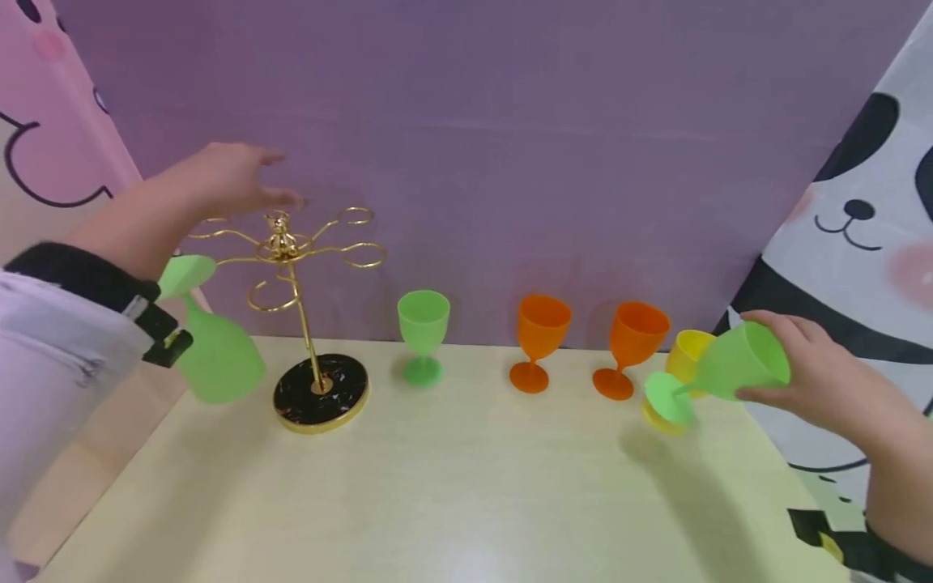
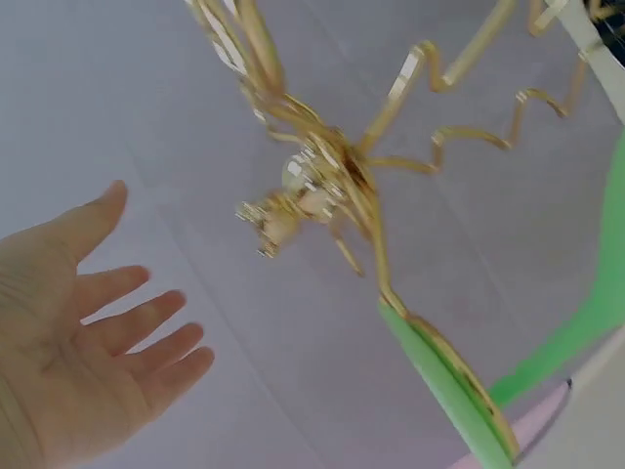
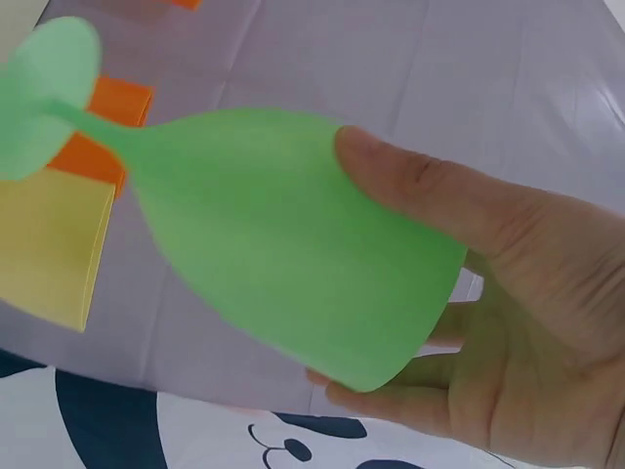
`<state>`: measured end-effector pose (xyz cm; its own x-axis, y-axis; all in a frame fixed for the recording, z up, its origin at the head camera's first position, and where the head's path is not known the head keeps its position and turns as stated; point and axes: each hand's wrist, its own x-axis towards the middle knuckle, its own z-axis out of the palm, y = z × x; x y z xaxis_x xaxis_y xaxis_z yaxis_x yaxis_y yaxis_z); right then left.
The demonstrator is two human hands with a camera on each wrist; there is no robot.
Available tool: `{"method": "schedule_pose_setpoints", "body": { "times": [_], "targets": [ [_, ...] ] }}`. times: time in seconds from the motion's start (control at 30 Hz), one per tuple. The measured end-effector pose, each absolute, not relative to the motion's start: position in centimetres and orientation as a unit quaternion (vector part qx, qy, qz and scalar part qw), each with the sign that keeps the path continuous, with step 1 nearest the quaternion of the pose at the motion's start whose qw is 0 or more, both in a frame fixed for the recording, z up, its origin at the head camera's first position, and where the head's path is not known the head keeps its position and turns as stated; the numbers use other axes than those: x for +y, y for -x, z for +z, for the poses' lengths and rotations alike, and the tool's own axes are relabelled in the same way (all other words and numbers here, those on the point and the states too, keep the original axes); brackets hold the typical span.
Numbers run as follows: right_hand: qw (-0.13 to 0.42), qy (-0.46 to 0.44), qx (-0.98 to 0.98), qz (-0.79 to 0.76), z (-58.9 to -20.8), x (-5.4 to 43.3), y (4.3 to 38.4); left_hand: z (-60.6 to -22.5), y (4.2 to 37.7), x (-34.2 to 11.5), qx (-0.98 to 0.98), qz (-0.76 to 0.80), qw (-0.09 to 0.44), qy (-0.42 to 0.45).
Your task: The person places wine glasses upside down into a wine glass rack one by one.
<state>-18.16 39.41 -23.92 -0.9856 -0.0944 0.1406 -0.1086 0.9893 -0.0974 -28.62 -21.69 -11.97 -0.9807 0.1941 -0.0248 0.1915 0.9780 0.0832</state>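
The right hand's [image 1: 816, 372] fingers pinched a green cup [image 1: 747, 364] by its bowl near the rim; the left hand's [image 1: 226, 174] were spread wide, holding nothing. Lifting that cup seemed the step in hand, and the next move probably called for upending it (like the hung cup [image 1: 222, 356]). It tilted foot-leftward before the yellow cup [image 1: 688, 352], near the desk's [image 1: 466, 478] far right corner; the stand [image 1: 305, 324] rose near the left edge, under the left hand.

Holds in the right hand [image 1: 816, 380], by the bowl, a plain green goblet [image 1: 738, 366], tilted nearly sideways above the bench [image 1: 466, 478]. Has near the left hand [image 1: 229, 180] an upright, black-based gold rack [image 1: 302, 317] bearing a second green goblet [image 1: 222, 356], hung upside down by its foot.
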Motion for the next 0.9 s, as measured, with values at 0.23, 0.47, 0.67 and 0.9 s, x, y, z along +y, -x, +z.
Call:
{"method": "schedule_pose_setpoints", "body": {
  "times": [0.23,0.47,0.67,0.9],
  "targets": [
    [0.178,-0.089,-0.973,0.121,-24.7,37.5,18.4,-12.1,25.2,-19.2,0.972,0.172,-0.097,-0.129],
    [0.236,-0.074,-0.943,0.222,-25.3,35.7,18.3,-13.1,20.5,-15.9,0.929,0.24,-0.205,-0.194],
    [0.245,-0.031,-0.916,0.316,-26.8,34.6,18.0,-15.6,18.1,-13.2,0.887,0.3,-0.241,-0.255],
    [0.234,-0.014,-0.889,0.393,-28.9,32.3,18.4,-20.2,17.3,-10.9,0.851,0.358,-0.263,-0.281]
  ]
}}
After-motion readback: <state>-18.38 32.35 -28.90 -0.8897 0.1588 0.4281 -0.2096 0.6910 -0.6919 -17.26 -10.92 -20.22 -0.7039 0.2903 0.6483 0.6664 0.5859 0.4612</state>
